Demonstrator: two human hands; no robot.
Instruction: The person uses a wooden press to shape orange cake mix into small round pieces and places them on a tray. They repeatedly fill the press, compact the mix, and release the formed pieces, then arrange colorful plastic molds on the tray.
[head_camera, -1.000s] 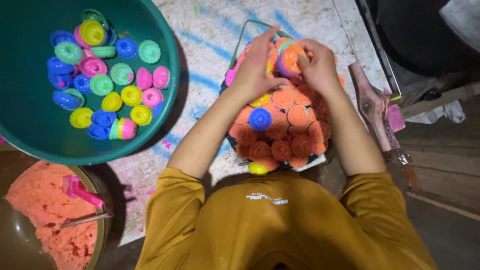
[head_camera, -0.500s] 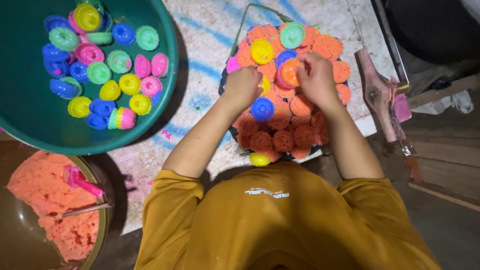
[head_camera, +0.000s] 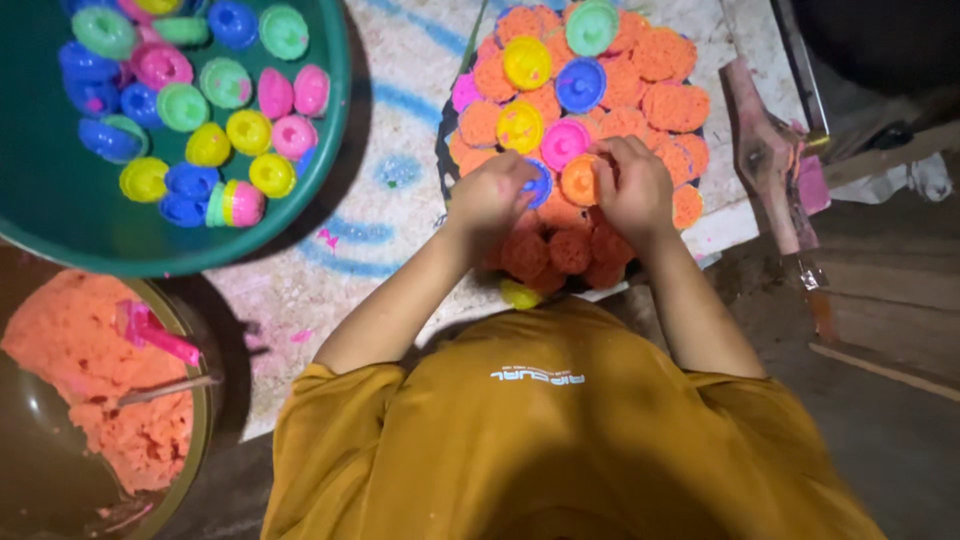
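Over the dark tray (head_camera: 452, 118) at the middle of the tabletop (head_camera: 400, 215), both hands are busy among rows of orange crumbly cakes (head_camera: 660, 100). Left hand (head_camera: 492, 195) has its grip curled down on a blue round mould (head_camera: 540, 184), fingers wrapped over most of it, so only the mould's right edge shows. Right hand (head_camera: 632, 185) pinches an orange cake (head_camera: 578, 182) just beside that mould, fingertips closed on its top edge. Touching distance above them sit a pink mould (head_camera: 563, 142), a yellow mould (head_camera: 527, 62) and a green mould (head_camera: 591, 26), all resting on the cakes. Off to the left, a big green basin (head_camera: 330, 150) holds loose coloured moulds. Lower left, a bowl (head_camera: 200, 440) of orange mixture carries a pink scoop (head_camera: 155, 333).
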